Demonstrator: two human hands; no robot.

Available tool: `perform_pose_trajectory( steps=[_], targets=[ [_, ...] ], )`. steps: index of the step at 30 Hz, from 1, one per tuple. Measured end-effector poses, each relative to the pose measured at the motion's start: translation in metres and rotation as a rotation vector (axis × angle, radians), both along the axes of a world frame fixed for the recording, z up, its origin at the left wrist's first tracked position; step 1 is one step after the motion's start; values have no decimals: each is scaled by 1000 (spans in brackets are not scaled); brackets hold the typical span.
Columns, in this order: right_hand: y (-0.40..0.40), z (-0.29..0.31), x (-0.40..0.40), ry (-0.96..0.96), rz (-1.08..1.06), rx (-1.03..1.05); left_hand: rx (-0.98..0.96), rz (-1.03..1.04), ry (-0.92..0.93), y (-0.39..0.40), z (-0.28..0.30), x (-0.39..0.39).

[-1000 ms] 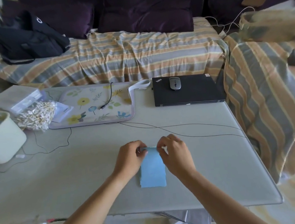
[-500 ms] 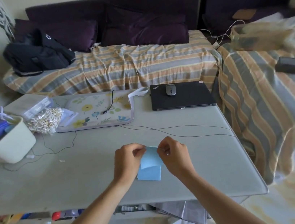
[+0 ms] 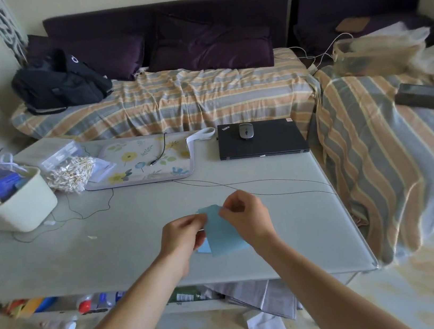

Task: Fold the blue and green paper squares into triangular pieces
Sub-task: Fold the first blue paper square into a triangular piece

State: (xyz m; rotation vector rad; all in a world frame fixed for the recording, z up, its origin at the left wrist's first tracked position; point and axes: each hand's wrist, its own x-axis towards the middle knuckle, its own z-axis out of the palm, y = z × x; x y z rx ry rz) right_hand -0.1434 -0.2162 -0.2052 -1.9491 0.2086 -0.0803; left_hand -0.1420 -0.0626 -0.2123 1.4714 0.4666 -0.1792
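A light blue paper sheet (image 3: 222,233) is lifted off the grey table (image 3: 110,243), near its front edge. My left hand (image 3: 182,234) pinches its left edge, and my right hand (image 3: 245,214) pinches its upper right edge. A second light blue piece (image 3: 204,247) peeks out below the left hand, lying on the table. No green paper is in view.
A thin black cable (image 3: 269,185) runs across the table just beyond my hands. Farther back lie a closed black laptop (image 3: 261,141) with a mouse (image 3: 246,131), a floral pad (image 3: 143,160), a bag of cotton swabs (image 3: 70,172) and a cream bin (image 3: 12,204). Striped sofas surround the table.
The top blue sheet has been lifted and peeled away from the piece beneath it. My right hand rose slightly; the camera tilted up, showing more of the room.
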Motion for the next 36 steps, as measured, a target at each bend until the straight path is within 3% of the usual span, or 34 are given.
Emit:
perform_pose_trajectory(
  steps=[5, 11, 16, 23, 36],
  targets=[
    [10, 0, -8, -64, 130, -58, -43, 0, -5, 8, 14, 8],
    [5, -4, -10, -54, 128, -94, 18, -275, -76, 1, 26, 8],
    [2, 0, -11, -32, 131, 48, 168, -429, -125, 7, 27, 14],
    [-3, 9, -13, 83, 142, 195, 220, -329, -117, 12, 19, 22],
    [5, 21, -19, 65, 160, 240, 265, -325, -170, 4, 25, 24]
  ],
)
